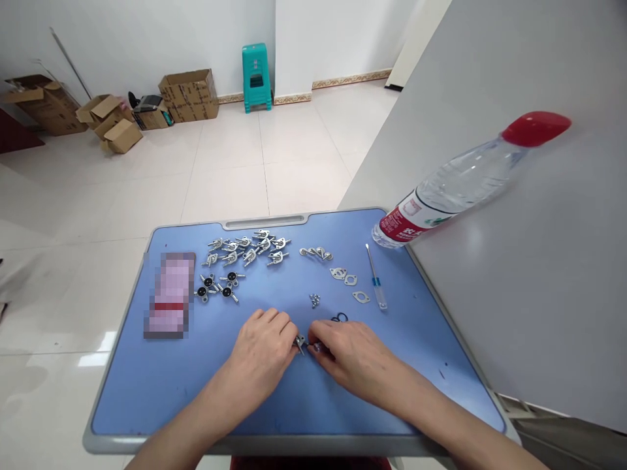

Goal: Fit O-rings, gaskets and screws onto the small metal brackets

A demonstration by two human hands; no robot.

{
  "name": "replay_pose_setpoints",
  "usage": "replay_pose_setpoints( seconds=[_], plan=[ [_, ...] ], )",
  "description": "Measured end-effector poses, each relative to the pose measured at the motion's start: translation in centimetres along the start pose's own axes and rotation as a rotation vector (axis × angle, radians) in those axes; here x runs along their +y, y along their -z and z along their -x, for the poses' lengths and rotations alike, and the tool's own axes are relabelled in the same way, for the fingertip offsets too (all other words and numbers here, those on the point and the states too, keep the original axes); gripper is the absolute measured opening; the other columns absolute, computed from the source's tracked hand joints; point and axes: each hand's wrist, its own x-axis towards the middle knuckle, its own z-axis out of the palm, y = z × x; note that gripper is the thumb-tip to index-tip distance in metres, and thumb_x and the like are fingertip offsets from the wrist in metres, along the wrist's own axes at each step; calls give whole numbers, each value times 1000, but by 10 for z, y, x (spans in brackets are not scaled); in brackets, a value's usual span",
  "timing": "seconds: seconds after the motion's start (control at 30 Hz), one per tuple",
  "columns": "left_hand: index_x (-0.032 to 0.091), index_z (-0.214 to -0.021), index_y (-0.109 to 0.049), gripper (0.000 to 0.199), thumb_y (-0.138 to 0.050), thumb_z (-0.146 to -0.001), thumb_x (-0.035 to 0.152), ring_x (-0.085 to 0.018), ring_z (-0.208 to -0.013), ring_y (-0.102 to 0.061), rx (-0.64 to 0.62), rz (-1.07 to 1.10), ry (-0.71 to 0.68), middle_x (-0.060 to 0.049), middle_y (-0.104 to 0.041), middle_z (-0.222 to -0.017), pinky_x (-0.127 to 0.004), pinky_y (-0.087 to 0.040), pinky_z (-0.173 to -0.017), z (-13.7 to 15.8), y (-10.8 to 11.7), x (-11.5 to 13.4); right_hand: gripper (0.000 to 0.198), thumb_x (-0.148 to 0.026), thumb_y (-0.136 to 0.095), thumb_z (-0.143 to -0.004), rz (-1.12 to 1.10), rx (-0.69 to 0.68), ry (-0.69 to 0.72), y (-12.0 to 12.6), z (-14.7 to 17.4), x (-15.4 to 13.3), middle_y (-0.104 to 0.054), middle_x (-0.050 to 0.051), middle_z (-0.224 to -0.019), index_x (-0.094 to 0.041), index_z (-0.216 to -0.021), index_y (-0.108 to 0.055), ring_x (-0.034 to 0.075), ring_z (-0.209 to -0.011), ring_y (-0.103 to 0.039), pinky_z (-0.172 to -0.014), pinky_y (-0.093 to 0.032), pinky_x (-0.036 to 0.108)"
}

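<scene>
"Left side?"
"I have the bare left hand (267,349) knuckles-up, fingertips pinched."
"Right?"
"I see the bare right hand (350,352) curled just beside it, bare forearms (196,414) slanting inward."

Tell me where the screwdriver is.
In the head view, the screwdriver lies on the right side of the table, just right of the flat metal plates and nearer the person than the water bottle.

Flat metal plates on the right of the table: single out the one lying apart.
The plate beside the screwdriver, alone and nearest the right hand; the others sit close together farther from it.
</scene>
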Motion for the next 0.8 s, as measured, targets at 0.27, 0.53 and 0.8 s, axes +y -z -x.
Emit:
replay_pose_setpoints(
  seconds=[0.27,0.53,0.8],
  plan=[
    [18,-81,-56,10,-63,-87,14,-20,-76,-55,-12,26,-11,-1,-61,-82,-34,-39,-66,0,2,-2,16,-7,-51,-81,-4,0,11,1,1,-1,-57,-2,-64,-19,-71,-51,12,-52,-49,-51,-18,27],
    [18,-82,-58,10,-65,-84,12,-20,-77,-57,-25,56,-1,-1,-62,-83,-33,-40,-64,-2,4,-1,18,-7,-50,-82,6,0,17,0,1,1,-54,-3,-61,-19,-69,-47,11,-50,-42,-50,-16,26],
    [18,-82,-57,10,-63,-84,11,-20,-76,-57,-9,65,-15,0,-63,-82,-33,-41,-63,-1,3,0,20,-4,-52,-80,-62,9,39,4,3,1,-49,-4,-58,-19,-67,-47,10,-48,-42,-50,-17,26]
  ],
)
